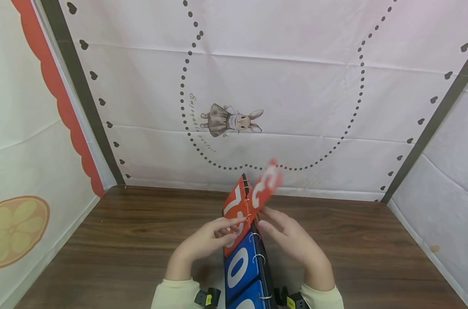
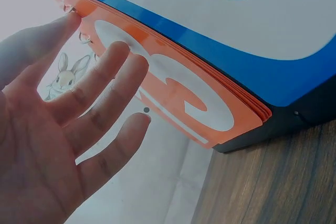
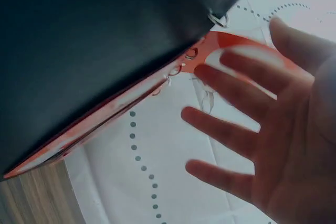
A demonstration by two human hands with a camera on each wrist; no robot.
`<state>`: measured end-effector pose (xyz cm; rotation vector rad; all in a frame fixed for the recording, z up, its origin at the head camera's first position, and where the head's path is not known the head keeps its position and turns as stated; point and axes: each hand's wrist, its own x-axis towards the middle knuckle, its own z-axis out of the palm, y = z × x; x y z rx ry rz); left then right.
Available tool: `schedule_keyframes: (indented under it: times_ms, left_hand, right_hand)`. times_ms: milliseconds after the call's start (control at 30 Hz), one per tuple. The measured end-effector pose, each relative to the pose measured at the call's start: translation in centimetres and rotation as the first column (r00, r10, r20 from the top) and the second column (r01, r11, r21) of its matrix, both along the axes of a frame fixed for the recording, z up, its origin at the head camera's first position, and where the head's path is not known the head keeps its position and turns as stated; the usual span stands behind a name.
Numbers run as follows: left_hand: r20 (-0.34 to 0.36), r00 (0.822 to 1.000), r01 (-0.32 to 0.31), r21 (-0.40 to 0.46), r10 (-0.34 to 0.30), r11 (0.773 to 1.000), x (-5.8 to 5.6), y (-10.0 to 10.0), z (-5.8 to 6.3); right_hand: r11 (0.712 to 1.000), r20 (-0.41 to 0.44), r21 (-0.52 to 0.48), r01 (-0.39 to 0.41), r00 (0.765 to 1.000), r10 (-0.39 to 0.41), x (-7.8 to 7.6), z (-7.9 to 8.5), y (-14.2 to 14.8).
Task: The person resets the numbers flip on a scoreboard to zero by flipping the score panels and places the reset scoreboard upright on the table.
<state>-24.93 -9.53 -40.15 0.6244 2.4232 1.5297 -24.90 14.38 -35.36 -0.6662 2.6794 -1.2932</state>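
A tabletop flip scoreboard stands on the wood table, with red and blue number cards hung on metal rings along its top. One red card is swung up over the rings, blurred in the head view. My left hand reaches over the red cards; its fingertips are beside the rings, and whether they touch is unclear. On the black back side, my right hand has its fingers spread near the raised red card, pinching nothing. Blue cards hang nearer to me.
The brown wood table runs back to a white cloth wall printed with a rabbit and dots. Cloth side walls stand left and right, the left one with an orange slice print.
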Motion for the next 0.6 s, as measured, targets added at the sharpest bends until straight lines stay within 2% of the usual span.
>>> schedule_keyframes:
  times_ms: [67, 133, 267, 333, 400, 433, 467, 500, 533, 600]
  left_hand:
    - [-0.005, 1.000, 0.001, -0.003, -0.001, 1.000, 0.0, 0.0, -0.1]
    - [-0.014, 1.000, 0.001, -0.005, -0.001, 1.000, -0.1, 0.0, -0.2]
    - [-0.031, 1.000, -0.003, 0.005, 0.003, 1.000, -0.1, 0.2, -0.2]
    - [-0.050, 0.997, -0.058, 0.023, 0.059, 0.998, 0.0, 0.4, -0.1]
    - [-0.101, 0.981, -0.153, 0.099, 0.163, 0.983, 0.1, 0.6, 0.3]
    - [-0.144, 0.963, -0.208, 0.156, 0.230, 0.966, 0.3, 0.7, 0.6]
    - [-0.203, 0.933, -0.254, 0.216, 0.298, 0.943, 0.4, 0.7, 0.8]
    - [-0.279, 0.891, -0.284, 0.274, 0.358, 0.919, 0.4, 0.7, 1.0]
    - [-0.364, 0.839, -0.296, 0.318, 0.405, 0.901, 0.4, 0.7, 1.2]
    - [-0.526, 0.720, -0.312, 0.336, 0.452, 0.889, 0.6, 0.4, 1.6]
  right_hand:
    - [0.996, 0.002, 0.006, -0.093, 0.996, 0.093, 0.0, -0.1, -0.1]
    - [0.988, 0.012, 0.016, -0.151, 0.988, 0.151, -0.1, -0.2, -0.2]
    - [0.982, 0.012, 0.039, -0.187, 0.982, 0.186, -0.1, -0.3, -0.2]
    - [0.981, 0.014, 0.047, -0.189, 0.982, 0.189, -0.2, -0.3, -0.3]
    - [0.980, 0.025, 0.057, -0.192, 0.981, 0.191, -0.2, -0.3, -0.4]
    - [0.979, 0.032, 0.062, -0.192, 0.981, 0.190, -0.1, -0.3, -0.4]
    - [0.979, 0.038, 0.070, -0.190, 0.982, 0.187, -0.1, -0.3, -0.5]
    - [0.979, 0.042, 0.078, -0.188, 0.982, 0.185, -0.1, -0.3, -0.5]
    - [0.979, 0.044, 0.090, -0.183, 0.983, 0.179, -0.1, -0.3, -0.5]
    - [0.979, 0.042, 0.106, -0.173, 0.985, 0.170, -0.1, -0.3, -0.6]
